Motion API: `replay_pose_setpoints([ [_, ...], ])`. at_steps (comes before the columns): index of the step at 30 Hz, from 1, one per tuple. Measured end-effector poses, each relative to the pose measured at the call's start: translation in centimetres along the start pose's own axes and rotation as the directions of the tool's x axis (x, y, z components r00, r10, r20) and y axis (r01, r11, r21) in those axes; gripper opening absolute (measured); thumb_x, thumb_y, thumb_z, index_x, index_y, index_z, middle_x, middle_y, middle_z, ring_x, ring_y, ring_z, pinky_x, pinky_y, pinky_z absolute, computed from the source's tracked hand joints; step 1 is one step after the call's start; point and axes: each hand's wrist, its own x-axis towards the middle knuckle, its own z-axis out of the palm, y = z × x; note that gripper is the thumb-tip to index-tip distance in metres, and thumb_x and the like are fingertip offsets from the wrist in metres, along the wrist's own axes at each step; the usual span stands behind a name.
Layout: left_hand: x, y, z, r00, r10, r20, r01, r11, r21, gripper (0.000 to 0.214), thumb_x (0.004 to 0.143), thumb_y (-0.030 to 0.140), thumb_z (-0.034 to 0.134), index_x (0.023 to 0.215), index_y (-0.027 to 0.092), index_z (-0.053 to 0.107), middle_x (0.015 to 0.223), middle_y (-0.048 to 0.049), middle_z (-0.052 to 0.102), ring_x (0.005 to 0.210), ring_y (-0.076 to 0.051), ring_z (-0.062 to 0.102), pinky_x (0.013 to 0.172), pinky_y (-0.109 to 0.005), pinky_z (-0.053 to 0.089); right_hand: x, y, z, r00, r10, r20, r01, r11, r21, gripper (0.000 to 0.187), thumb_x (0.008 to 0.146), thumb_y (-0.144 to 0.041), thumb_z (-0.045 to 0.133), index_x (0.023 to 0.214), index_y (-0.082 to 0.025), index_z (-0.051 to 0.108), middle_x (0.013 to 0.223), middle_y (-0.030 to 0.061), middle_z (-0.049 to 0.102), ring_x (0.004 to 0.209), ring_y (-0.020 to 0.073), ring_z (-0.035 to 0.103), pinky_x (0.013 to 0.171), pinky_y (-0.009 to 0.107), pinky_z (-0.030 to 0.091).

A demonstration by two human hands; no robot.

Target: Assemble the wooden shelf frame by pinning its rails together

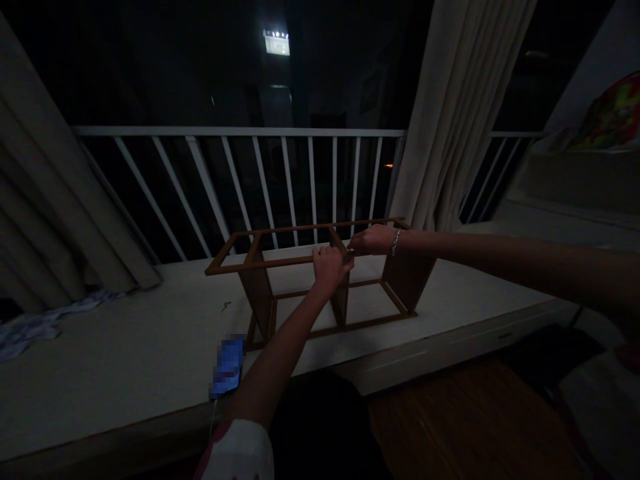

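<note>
A brown wooden shelf frame (pixel 253 291) lies on its side on the white window ledge, with its shelf boards standing upright. My left hand (pixel 330 268) is wrapped round the frame's upper rail near the middle board. Beside it, my right hand (pixel 371 241), with a bracelet at the wrist, is pinched at the joint of that rail and board. Whatever sits between the right fingertips is too small and dark to make out. Small metal pieces (pixel 227 307) lie on the ledge left of the frame.
A phone with a blurred blue screen (pixel 229 365) lies at the ledge's front edge, a cable running down from it. White railings (pixel 285 180) stand behind the frame, with curtains (pixel 463 100) on both sides. Drawers (pixel 450 350) are under the ledge, above a wooden floor (pixel 465 427).
</note>
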Motion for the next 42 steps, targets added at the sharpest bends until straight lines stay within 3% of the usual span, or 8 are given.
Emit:
replay_pose_setpoints([
  [7,0.1,0.0,0.3,1.0,-0.007,0.002,0.007,1.0,0.017,0.052,0.08,0.057,0.039,0.094,0.012,0.06,0.092,-0.0161,0.06,0.09,-0.027,0.049,0.084,-0.041,0.027,0.5,-0.3,-0.1,1.0,0.014,0.001,-0.014,0.999,0.043,0.031,0.086,-0.033,0.043,0.107,-0.018,0.06,0.104,0.0077,0.063,0.086,0.0164,0.059,0.06,0.023,0.034],
  [16,0.0,0.0,0.3,1.0,0.006,0.0,-0.006,1.0,0.002,0.05,0.082,0.055,0.037,0.093,0.014,0.061,0.092,-0.0148,0.06,0.091,-0.027,0.049,0.085,-0.041,0.027,2.5,-0.2,-0.2,0.977,0.209,0.034,-0.212,0.962,0.173,0.025,0.081,-0.03,0.049,0.094,-0.02,0.068,0.095,0.006,0.067,0.09,0.0165,0.059,0.072,0.023,0.037],
  [24,0.1,-0.4,0.7,0.999,0.028,-0.022,-0.028,1.0,0.001,0.054,0.082,0.056,0.036,0.097,0.009,0.06,0.093,-0.0172,0.059,0.09,-0.027,0.049,0.083,-0.041,0.028,3.9,-0.6,-0.3,0.942,0.327,0.083,-0.337,0.919,0.206,0.021,0.076,-0.024,0.051,0.086,-0.019,0.07,0.085,0.0049,0.068,0.079,0.0149,0.06,0.066,0.021,0.037],
  [28,0.1,-0.3,0.6,1.0,0.019,-0.001,-0.019,1.0,-0.01,0.054,0.081,0.056,0.037,0.096,0.009,0.059,0.093,-0.0175,0.059,0.09,-0.028,0.05,0.083,-0.041,0.028,3.8,-0.9,-0.8,0.93,0.364,0.059,-0.367,0.902,0.228,0.025,0.075,-0.023,0.053,0.095,-0.019,0.067,0.09,0.0049,0.067,0.081,0.0149,0.06,0.065,0.02,0.037],
  [31,0.1,-0.2,0.4,1.0,0.016,0.01,-0.016,1.0,0.004,0.053,0.082,0.055,0.036,0.097,0.009,0.059,0.093,-0.0175,0.059,0.091,-0.028,0.05,0.083,-0.04,0.028,3.7,-1.1,-1.1,0.93,0.367,0.021,-0.359,0.894,0.267,0.03,0.073,-0.021,0.054,0.102,-0.021,0.065,0.094,0.0031,0.067,0.082,0.0145,0.06,0.064,0.02,0.037],
  [37,0.1,-0.1,0.6,1.0,-0.006,-0.014,0.006,0.999,0.035,0.052,0.082,0.057,0.037,0.094,0.011,0.059,0.092,-0.0166,0.059,0.089,-0.027,0.051,0.082,-0.041,0.029,3.5,-0.3,-0.9,0.941,0.334,0.057,-0.336,0.9,0.278,0.022,0.072,-0.021,0.055,0.089,-0.019,0.07,0.084,0.0028,0.068,0.076,0.014,0.06,0.063,0.02,0.037],
  [42,0.0,-0.2,0.8,1.0,-0.002,-0.008,0.003,1.0,0.019,0.055,0.08,0.06,0.036,0.093,0.011,0.059,0.091,-0.0161,0.06,0.088,-0.028,0.051,0.082,-0.041,0.029,4.0,1.5,-0.3,0.978,0.138,0.155,-0.184,0.924,0.335,0.026,0.069,-0.017,0.056,0.091,-0.018,0.069,0.082,-0.0012,0.069,0.075,0.0107,0.06,0.063,0.016,0.039],
])
